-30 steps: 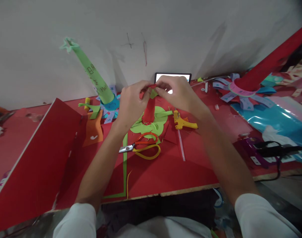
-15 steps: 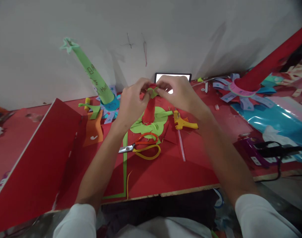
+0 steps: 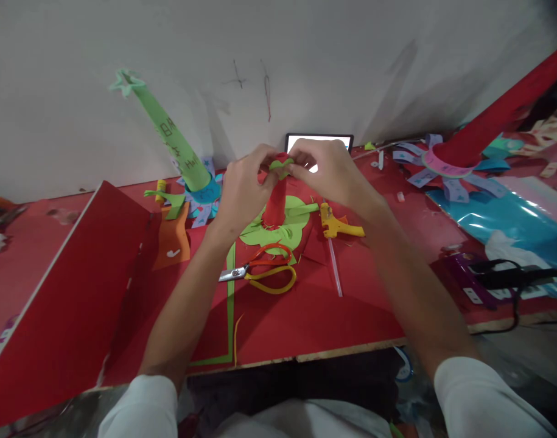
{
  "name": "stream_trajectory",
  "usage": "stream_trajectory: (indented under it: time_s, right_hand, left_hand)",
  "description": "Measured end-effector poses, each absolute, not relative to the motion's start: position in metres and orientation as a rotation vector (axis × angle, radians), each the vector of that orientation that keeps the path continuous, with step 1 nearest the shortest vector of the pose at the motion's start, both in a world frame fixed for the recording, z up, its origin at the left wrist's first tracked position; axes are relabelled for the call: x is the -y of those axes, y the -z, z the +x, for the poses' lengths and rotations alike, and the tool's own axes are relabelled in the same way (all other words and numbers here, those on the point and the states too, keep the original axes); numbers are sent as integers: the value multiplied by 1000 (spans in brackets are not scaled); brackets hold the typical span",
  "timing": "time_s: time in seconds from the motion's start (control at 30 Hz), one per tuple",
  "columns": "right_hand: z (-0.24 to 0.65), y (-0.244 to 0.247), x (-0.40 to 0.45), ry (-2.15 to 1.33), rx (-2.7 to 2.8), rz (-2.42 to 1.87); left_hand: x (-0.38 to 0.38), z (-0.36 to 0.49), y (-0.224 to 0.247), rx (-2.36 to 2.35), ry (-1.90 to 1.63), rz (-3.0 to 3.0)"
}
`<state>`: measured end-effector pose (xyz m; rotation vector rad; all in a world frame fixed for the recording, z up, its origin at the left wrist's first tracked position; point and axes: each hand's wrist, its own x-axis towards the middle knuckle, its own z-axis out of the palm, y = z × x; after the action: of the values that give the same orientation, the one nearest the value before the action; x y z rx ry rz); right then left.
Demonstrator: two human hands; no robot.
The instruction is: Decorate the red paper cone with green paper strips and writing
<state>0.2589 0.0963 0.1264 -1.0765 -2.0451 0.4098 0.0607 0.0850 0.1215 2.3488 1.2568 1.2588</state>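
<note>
A red paper cone (image 3: 274,205) stands upright on a green scalloped base (image 3: 301,220). Around its narrow top runs a green wavy-edged strip (image 3: 281,165). My left hand (image 3: 248,182) pinches the strip's left end between thumb and fingers. From the other side my right hand (image 3: 326,170) pinches the right end against the cone. Nearer to me lie scissors with red and yellow handles (image 3: 271,281), their blades partly behind my left forearm. A yellow glue gun (image 3: 335,225), with a clear glue stick (image 3: 334,267) in it, rests below my right hand.
A green cone with a star top (image 3: 178,137) stands at the back left, a larger red cone (image 3: 492,131) at the right. A lit tablet (image 3: 346,141) leans on the wall. Red board (image 3: 63,304) rises at left. Blue plastic sheets (image 3: 520,219) and a purple box (image 3: 465,277) lie right.
The green strip's middle now sits a little flatter across the front of the cone top. Both hands keep their hold in nearly the same place.
</note>
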Motion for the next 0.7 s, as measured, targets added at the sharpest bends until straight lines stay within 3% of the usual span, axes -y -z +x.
stream_trajectory:
  time_s: [0.7]
  right_hand:
    - [259,-122,-101,-399,2046,-1082]
  left_hand:
    - [-84,60,-122,-1273,-1254,2360]
